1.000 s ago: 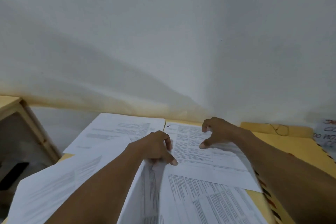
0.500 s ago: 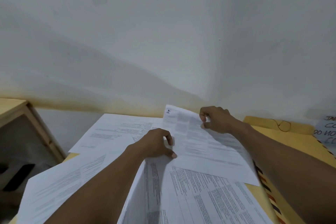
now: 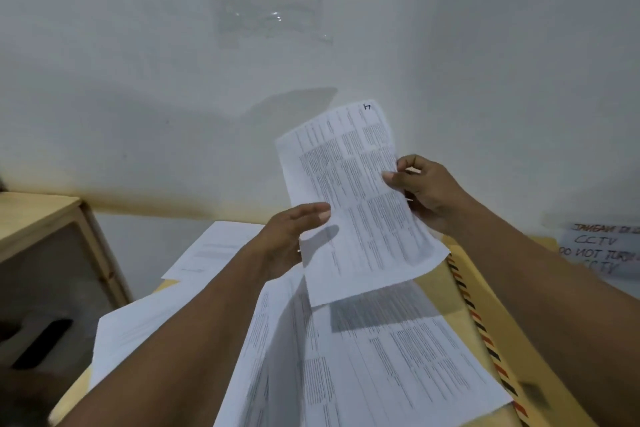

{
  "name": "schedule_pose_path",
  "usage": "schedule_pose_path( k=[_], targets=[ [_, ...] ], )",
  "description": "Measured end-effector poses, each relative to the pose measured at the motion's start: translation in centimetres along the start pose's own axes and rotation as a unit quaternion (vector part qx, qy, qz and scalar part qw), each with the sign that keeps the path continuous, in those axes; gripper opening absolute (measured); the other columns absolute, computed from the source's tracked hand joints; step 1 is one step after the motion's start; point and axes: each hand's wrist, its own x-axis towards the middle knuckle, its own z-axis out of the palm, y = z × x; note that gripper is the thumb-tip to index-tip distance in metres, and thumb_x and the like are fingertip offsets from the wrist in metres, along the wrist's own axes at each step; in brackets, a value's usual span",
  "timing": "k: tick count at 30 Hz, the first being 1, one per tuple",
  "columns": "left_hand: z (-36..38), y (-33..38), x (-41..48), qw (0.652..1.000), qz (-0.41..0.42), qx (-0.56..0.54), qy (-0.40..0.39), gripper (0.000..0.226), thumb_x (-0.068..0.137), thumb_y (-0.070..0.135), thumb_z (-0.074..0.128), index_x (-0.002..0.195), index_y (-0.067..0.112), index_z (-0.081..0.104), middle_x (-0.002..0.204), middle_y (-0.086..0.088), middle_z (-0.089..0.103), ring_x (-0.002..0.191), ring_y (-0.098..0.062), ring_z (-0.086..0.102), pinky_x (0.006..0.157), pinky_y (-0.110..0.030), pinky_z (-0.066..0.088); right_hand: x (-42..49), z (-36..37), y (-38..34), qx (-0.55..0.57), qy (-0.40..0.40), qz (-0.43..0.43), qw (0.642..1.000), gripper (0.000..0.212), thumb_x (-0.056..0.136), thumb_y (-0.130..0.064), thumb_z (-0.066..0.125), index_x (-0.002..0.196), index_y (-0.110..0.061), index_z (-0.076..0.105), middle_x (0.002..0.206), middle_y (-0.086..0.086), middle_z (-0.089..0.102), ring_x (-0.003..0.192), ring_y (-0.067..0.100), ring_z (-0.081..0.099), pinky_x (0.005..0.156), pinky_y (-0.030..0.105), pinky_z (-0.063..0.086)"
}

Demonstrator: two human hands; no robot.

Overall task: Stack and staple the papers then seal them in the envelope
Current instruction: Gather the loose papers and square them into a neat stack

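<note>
**Head view: one printed sheet held up off the counter**

Fingers point(image 3: 410, 163) of the right hand point(image 3: 429, 191) curl behind the right edge of a printed sheet point(image 3: 360, 204). The thumb presses on the front, so the edge is pinched. The left hand point(image 3: 287, 243) has its fingers nearly straight and close together, with one tip touching the sheet's left edge. Whether any of them lie behind the paper cannot be told.

The sheet hangs tilted in the air in front of the wall point(image 3: 138, 80), with a handwritten mark at its top corner. Below it, the other papers point(image 3: 381, 367) lie overlapping on the counter point(image 3: 69, 399). A manila envelope point(image 3: 554, 416) with a red-and-black striped border lies under their right side. A wooden box point(image 3: 38, 218) stands to the left, and a handwritten note point(image 3: 599, 246) reading CCTV is at the far right.
</note>
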Motion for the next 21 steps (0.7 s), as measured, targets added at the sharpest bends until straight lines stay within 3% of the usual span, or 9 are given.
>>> schedule_pose_path(
  k=[3,5,7,10,11,13,17,21],
  targets=[
    [0.5,-0.1,-1.1,0.999,0.028,0.011,0.033,0.027,0.087,0.009,0.076,0.113,0.016,0.077,0.119,0.0,0.074,0.102,-0.012,0.073,0.086,-0.023,0.055,-2.0,-0.1,1.4,-0.011,-0.002,0.029,1.0,0.025,0.073,-0.022,0.082,0.075,-0.017,0.058,0.098,0.013,0.07,0.087,0.027,0.065,0.081,0.043,0.049],
    [0.0,-0.3,-2.2,0.992,0.049,0.095,0.068,0.026,0.088,0.011,0.076,0.111,0.022,0.077,0.115,0.006,0.072,0.095,-0.001,0.069,0.076,-0.011,0.052,-3.7,-0.4,2.9,-0.056,0.015,0.072,0.996,0.027,0.081,-0.034,0.077,0.083,-0.014,0.059,0.095,0.007,0.071,0.078,0.023,0.067,0.072,0.04,0.053],
    [-1.2,-1.0,-3.2,0.987,0.053,0.128,0.082,0.028,0.089,0.012,0.075,0.115,0.023,0.076,0.114,0.007,0.07,0.093,0.001,0.067,0.068,-0.007,0.052,-5.1,-1.1,5.1,-0.182,0.061,0.113,0.975,0.026,0.093,-0.034,0.068,0.093,-0.009,0.06,0.092,0.006,0.07,0.071,0.021,0.065,0.064,0.035,0.052],
    [-3.0,-2.6,-4.3,0.986,0.037,0.128,0.098,0.029,0.089,0.008,0.074,0.115,0.019,0.076,0.118,-0.001,0.071,0.084,-0.002,0.072,0.064,-0.01,0.055,-6.8,-2.8,9.4,-0.482,0.016,0.125,0.867,0.028,0.087,-0.035,0.071,0.102,-0.015,0.058,0.1,0.005,0.067,0.085,0.024,0.063,0.075,0.038,0.051],
    [-3.3,-3.1,-4.6,0.986,0.033,0.13,0.101,0.029,0.089,0.008,0.074,0.115,0.018,0.076,0.118,-0.002,0.071,0.079,-0.001,0.073,0.062,-0.01,0.055,-7.4,-3.0,10.6,-0.538,-0.014,0.142,0.831,0.034,0.084,-0.039,0.074,0.105,-0.02,0.056,0.106,0.002,0.065,0.093,0.024,0.062,0.078,0.038,0.05],
    [-3.9,-4.0,-4.8,0.985,0.022,0.139,0.102,0.029,0.089,0.008,0.074,0.116,0.018,0.076,0.115,-0.001,0.071,0.071,0.001,0.073,0.058,-0.01,0.054,-8.4,-2.8,12.4,-0.59,-0.013,0.147,0.793,0.04,0.082,-0.045,0.073,0.111,-0.028,0.051,0.115,-0.003,0.062,0.101,0.023,0.058,0.079,0.037,0.048],
    [-4.4,-5.1,-5.0,0.986,0.003,0.137,0.098,0.028,0.09,0.009,0.073,0.116,0.019,0.075,0.099,0.011,0.068,0.061,0.003,0.072,0.051,-0.01,0.052,-9.4,-1.7,14.0,-0.613,0.045,0.075,0.785,0.04,0.085,-0.035,0.068,0.119,-0.03,0.048,0.124,0.004,0.065,0.102,0.027,0.059,0.076,0.036,0.048],
    [-4.7,-5.7,-5.0,0.99,-0.012,0.105,0.091,0.027,0.089,0.007,0.074,0.114,0.019,0.076,0.107,0.0,0.073,0.072,-0.011,0.077,0.062,-0.02,0.059,-9.1,-1.3,13.9,-0.583,0.061,0.07,0.807,0.039,0.086,-0.03,0.072,0.118,-0.028,0.05,0.119,0.005,0.067,0.097,0.026,0.063,0.08,0.038,0.053]
  ],
)
